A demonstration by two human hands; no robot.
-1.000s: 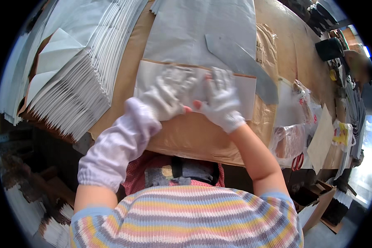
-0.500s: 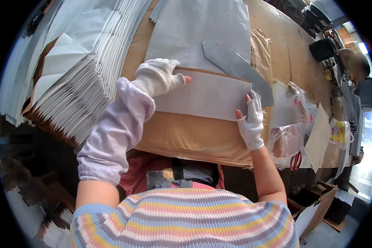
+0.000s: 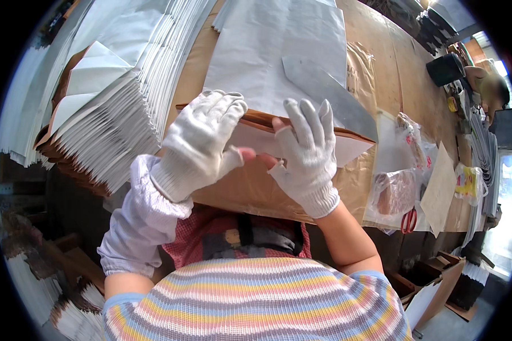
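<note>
Left hand (image 3: 202, 145): down from the upper edge of the paper flap (image 3: 352, 152), its curled fingers now stretched out side by side.
Right hand (image 3: 310, 148): in from the flap's right end toward the middle, fingers now spread and pointing up.
Thumbs (image 3: 247, 154): well apart half a second ago, now near each other.
Brown edge (image 3: 355, 135): a thin flat strip before, now a wider raised band, pointed at the right.
Metal plate (image 3: 324, 91): lower end, earlier in view, now hidden behind that point.

On the tabletop (image 3: 401, 71), the paper stack (image 3: 105, 122) lies left, the paper bag (image 3: 267, 51) in the middle, the scissors (image 3: 408, 221) right.
</note>
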